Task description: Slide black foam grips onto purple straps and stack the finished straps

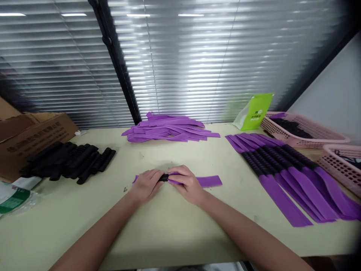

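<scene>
My left hand (146, 184) is closed around a black ribbed grip sleeve (164, 177) at the middle of the table. Most of that sleeve is hidden under my fingers. Right beside it, my right hand (186, 183) pinches a purple strap (210, 181) where it meets the sleeve's right end. The strap's flat tail lies on the table to the right, and a small purple tip shows left of my left hand. How far the strap runs inside the sleeve is hidden.
Black sleeves (80, 160) are heaped at left by a cardboard box (45, 131). Loose purple straps (169, 130) lie at the back. Straps with black sleeves (282, 162) are lined up at right, near a green bag (256, 113) and pink baskets (318, 142).
</scene>
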`<state>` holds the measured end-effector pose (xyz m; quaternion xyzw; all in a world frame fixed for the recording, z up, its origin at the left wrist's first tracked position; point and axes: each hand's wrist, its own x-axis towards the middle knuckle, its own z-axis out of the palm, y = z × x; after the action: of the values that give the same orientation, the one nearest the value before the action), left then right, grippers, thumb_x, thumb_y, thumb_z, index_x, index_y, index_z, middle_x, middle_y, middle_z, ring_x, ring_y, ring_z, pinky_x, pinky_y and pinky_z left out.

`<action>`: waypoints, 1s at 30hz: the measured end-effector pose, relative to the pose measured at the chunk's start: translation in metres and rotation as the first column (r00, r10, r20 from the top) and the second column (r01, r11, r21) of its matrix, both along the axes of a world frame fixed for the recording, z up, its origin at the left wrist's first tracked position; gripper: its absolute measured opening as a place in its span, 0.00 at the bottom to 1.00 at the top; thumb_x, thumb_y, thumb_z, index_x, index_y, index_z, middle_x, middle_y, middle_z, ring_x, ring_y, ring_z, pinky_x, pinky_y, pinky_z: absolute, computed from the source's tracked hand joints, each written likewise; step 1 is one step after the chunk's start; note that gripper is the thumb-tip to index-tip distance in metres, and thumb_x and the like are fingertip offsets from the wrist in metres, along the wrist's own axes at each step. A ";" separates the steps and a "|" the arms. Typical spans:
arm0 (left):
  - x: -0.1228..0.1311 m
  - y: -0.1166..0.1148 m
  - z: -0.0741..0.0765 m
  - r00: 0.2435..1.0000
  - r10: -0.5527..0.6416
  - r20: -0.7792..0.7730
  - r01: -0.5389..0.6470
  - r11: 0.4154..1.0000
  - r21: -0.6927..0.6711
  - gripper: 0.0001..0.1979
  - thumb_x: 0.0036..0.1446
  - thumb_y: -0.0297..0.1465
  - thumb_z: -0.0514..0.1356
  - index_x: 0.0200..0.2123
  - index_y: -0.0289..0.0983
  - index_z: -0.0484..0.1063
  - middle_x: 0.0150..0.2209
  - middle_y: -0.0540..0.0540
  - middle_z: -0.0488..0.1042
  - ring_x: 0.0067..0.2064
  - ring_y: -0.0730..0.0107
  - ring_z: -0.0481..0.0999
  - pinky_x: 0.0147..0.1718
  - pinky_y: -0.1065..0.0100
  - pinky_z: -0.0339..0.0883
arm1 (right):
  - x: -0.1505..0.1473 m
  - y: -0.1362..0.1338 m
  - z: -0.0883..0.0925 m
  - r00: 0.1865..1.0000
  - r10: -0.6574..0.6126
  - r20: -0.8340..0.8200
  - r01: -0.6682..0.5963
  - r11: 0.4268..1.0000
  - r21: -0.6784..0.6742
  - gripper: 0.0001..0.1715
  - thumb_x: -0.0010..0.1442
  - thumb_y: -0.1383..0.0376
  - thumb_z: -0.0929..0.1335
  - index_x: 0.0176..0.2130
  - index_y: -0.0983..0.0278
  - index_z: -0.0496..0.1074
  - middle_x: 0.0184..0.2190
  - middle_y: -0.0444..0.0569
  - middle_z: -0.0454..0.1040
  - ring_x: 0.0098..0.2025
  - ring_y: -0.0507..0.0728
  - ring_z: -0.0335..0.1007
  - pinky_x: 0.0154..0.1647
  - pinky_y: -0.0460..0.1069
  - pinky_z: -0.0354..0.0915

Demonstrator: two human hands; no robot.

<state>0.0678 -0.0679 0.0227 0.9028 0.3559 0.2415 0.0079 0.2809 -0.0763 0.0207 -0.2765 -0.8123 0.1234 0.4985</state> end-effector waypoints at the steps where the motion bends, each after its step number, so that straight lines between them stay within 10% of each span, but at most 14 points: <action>1: -0.001 0.001 -0.001 1.000 0.009 -0.024 -0.008 1.000 0.010 0.14 0.64 0.35 0.47 0.49 0.37 0.64 0.44 0.40 0.73 0.43 0.60 0.74 0.42 0.58 0.68 | 0.001 0.002 -0.001 0.998 -0.008 0.066 0.009 1.000 -0.013 0.07 0.61 0.65 0.67 0.39 0.60 0.76 0.48 0.52 0.72 0.45 0.56 0.69 0.45 0.55 0.68; 12: -0.017 0.019 0.008 0.983 0.157 -0.095 -0.175 0.956 -0.236 0.16 0.64 0.42 0.48 0.47 0.39 0.64 0.41 0.45 0.72 0.41 0.63 0.72 0.39 0.63 0.67 | 0.029 0.028 -0.003 0.996 -0.065 0.055 0.072 0.989 -0.129 0.09 0.63 0.64 0.65 0.44 0.60 0.71 0.43 0.50 0.73 0.45 0.55 0.69 0.48 0.53 0.65; 17: -0.012 0.017 0.008 0.977 0.108 -0.186 -0.144 0.971 -0.192 0.18 0.65 0.43 0.44 0.47 0.39 0.64 0.40 0.45 0.70 0.41 0.63 0.72 0.37 0.65 0.66 | 0.021 0.021 -0.006 0.937 -0.192 0.291 0.247 0.955 -0.166 0.27 0.57 0.55 0.70 0.53 0.61 0.64 0.46 0.51 0.72 0.46 0.59 0.68 0.46 0.54 0.64; 30: -0.023 0.026 0.006 0.935 0.162 -0.317 -0.268 0.905 -0.330 0.29 0.56 0.56 0.49 0.52 0.42 0.56 0.34 0.46 0.75 0.33 0.58 0.76 0.30 0.67 0.63 | 0.019 0.023 -0.001 0.910 -0.174 0.376 0.229 0.968 -0.105 0.16 0.61 0.53 0.66 0.41 0.61 0.72 0.39 0.49 0.76 0.41 0.55 0.69 0.41 0.50 0.57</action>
<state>0.0448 -0.0418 0.0288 0.8650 0.4905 0.0387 0.0990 0.2998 -0.0533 0.0194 -0.4129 -0.8462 0.0774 0.3278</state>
